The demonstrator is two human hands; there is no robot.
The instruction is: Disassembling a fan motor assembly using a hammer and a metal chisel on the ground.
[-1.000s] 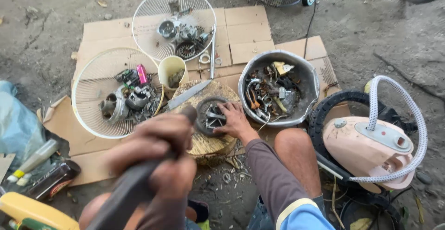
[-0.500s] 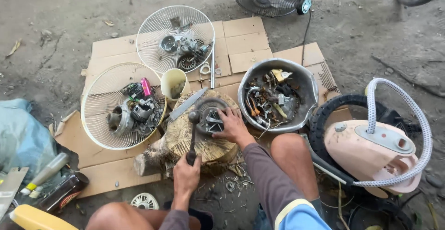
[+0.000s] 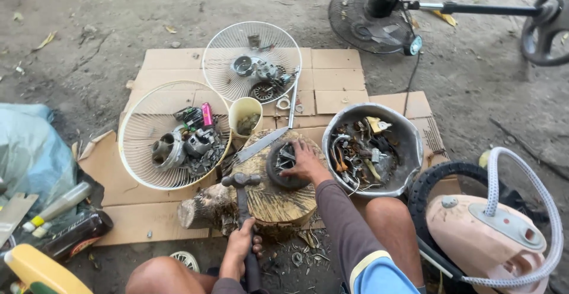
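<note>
While the left hand point(image 3: 239, 248) grips a hammer point(image 3: 242, 211) handle, fingers wrapped tight, head resting on a wood stump point(image 3: 269, 196), the right hand point(image 3: 306, 162) presses fingers spread on a round black motor part point(image 3: 283, 163) atop that stump; metal bowl of scrap point(image 3: 409, 137) just beside

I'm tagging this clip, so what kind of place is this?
Likely an outdoor scrap or repair spot on bare ground: cardboard as a work mat, fan guards holding motor parts, a metal basin of salvaged bits.
</note>
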